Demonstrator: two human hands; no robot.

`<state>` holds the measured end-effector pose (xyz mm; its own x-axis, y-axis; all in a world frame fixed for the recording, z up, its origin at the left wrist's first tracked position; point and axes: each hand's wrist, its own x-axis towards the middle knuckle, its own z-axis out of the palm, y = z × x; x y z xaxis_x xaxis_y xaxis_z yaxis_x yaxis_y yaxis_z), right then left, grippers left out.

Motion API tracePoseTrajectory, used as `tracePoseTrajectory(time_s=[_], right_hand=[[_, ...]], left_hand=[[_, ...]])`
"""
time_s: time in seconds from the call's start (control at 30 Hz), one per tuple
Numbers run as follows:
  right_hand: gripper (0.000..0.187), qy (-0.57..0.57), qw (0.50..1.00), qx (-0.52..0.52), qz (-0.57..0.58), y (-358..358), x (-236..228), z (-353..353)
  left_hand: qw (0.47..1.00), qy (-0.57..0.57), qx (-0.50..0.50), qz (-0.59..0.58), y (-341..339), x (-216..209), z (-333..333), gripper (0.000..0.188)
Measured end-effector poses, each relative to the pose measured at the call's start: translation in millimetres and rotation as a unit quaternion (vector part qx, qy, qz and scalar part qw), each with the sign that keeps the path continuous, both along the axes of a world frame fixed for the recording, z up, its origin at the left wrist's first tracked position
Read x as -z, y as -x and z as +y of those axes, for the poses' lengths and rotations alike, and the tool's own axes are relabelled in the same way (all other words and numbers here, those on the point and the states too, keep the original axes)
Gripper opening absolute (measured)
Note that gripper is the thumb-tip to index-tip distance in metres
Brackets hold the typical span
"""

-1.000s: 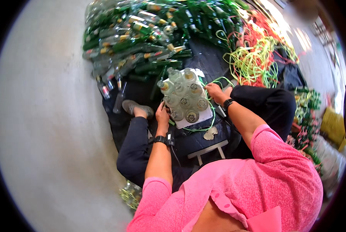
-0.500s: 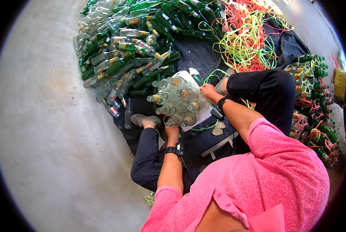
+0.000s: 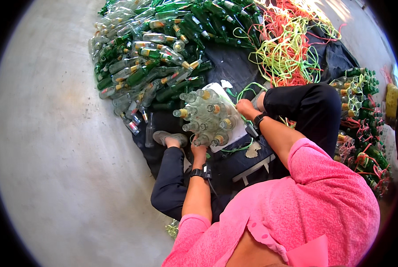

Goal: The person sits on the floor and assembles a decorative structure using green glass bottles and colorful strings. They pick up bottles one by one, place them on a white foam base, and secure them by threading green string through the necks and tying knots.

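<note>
A cluster of clear glass bottles (image 3: 210,116) stands upright, necks toward me, on a white board (image 3: 238,133) between my feet. My right hand (image 3: 245,108) is at the right side of the cluster, closed on a green plastic strap (image 3: 253,87) that loops out behind it. At the near left side of the bottles is my left hand (image 3: 199,150), close against the lowest ones. Its fingertips are hidden by the bottles, so its grip cannot be made out. Another length of green strap (image 3: 236,149) lies by the board's near edge.
A large heap of green and clear bottles (image 3: 150,58) lies at the far left. Tangled red and yellow-green straps (image 3: 288,44) are piled at the far right. Strapped bundles of bottles (image 3: 363,115) stand at right. A lone clear bottle (image 3: 149,131) stands near my left shoe (image 3: 170,139).
The whole view has shifted slightly, setting the scene a little to the right and down. Both hands stay at the same sides of the bottle cluster.
</note>
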<state>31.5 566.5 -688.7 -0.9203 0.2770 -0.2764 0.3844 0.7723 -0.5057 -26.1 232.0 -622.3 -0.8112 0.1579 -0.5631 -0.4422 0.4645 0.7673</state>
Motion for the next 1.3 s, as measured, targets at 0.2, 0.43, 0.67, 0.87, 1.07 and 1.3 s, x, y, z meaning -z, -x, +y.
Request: tracePoseTrajectory(time_s=[0.2, 0.43, 0.67, 0.87, 1.07, 1.3], right_hand=[[0.026, 0.124, 0.977, 0.174, -0.027, -1.5, -41.1, -26.6], [0.026, -0.007, 0.999, -0.012, -0.052, -22.5, 11.8, -18.1], [0.013, -0.059, 0.958, -0.247, 0.132, -52.3, 28.0, -3.4], [0.023, 0.428, 0.861, 0.214, -0.171, -38.9, 18.4, -26.3], [0.017, 0.171, 0.975, -0.015, -0.143, -63.2, 106.6, 38.4], [0.005, 0.419, 0.884, 0.169, -0.122, -72.1, 12.4, -34.2]], left_hand=[[0.998, 0.006, 0.055, 0.013, 6.5, 50.9, -30.5, 0.047], [0.976, -0.067, -0.203, 0.026, -44.0, 36.1, 16.2, 0.036], [0.973, 0.041, -0.167, 0.154, -64.9, 48.9, 7.1, 0.036], [0.960, 0.143, -0.222, 0.096, -60.5, 24.9, 14.7, 0.028], [0.965, 0.104, -0.218, 0.099, -45.9, 11.5, 35.4, 0.026], [0.974, 0.065, -0.211, 0.057, -51.1, 46.8, 26.5, 0.028]])
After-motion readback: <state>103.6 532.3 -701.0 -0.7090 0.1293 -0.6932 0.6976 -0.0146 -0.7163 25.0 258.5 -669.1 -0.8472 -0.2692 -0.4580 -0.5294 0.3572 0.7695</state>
